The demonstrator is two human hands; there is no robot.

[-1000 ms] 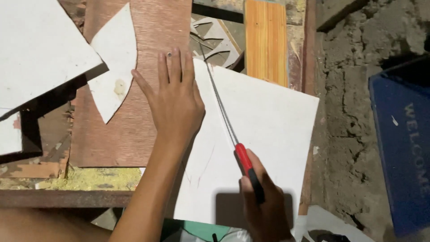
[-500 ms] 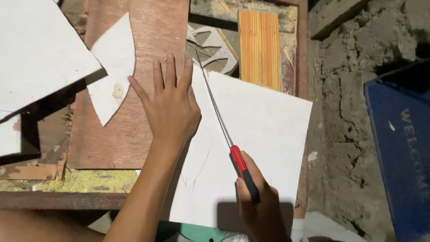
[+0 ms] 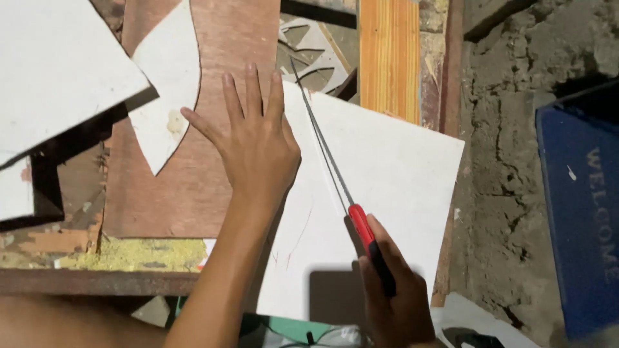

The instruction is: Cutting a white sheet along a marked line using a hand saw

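- Left hand [image 3: 258, 145] spread flat, fingers wide, palm pressed down on the left edge of the white sheet [image 3: 387, 187], partly over the reddish plywood board [image 3: 187, 187] beneath.
- Right hand [image 3: 396, 299] wrapped tight round the red-and-black handle of a slim saw [image 3: 335, 174], near the bottom of the view.
- Saw blade thin and grey, slanting up and left from the handle across the white sheet, tip near the sheet's upper left corner, just right of the left hand's fingers.
- White sheet lying flat, tilted, between the plywood board and the rough earthen ground [image 3: 503, 161] on the right.
- Curved white offcut [image 3: 167, 96] resting on the plywood board, left of the left hand, apart from it.
- Larger white panel [image 3: 58, 71] at upper left.
- Orange wooden plank [image 3: 387, 58] upright in the view above the sheet.
- Blue mat [image 3: 580, 212] at the right edge.
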